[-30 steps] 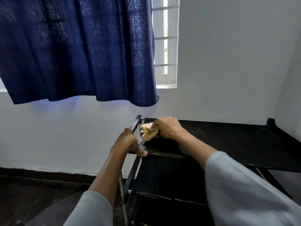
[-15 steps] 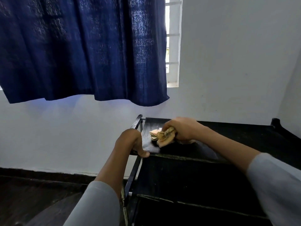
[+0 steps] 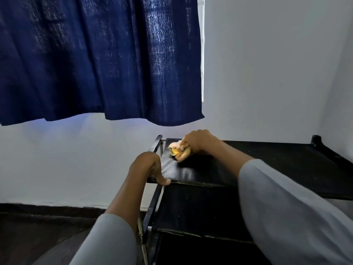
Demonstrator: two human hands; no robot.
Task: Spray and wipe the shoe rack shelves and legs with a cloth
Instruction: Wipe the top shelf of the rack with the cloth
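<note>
– Where's the cloth?

– One of them, a crumpled wad in pale orange and yellow, lying on the top shelf of the shoe rack, near that shelf's far left corner. It's motion-blurred, so its pattern can't be read.

– What has hold of it?

– The right hand; its fingers are curled down over the wad, pressing it onto the fabric.

– And the other hand?

– The left hand grips the top shelf's left edge at the near corner, fingers wrapped over the side rail, thumb lying along the front edge.

– How many shelves show?

– Three: the top one, a second below it, and the front edge of a third lower down. Each is a flat sheet of black woven fabric stretched on a black frame of thin bars, with pale tube ends at the left joints. A black corner cap stands up at the far right corner.

– Sleeves?

– Two, light grey, pushed partway up the forearms.

– The room?

– One dark blue curtain, loosely woven with light coming through, hangs over a window above and left of the rack. The white wall runs behind, a dark skirting band along its base, and the floor is dark
</note>
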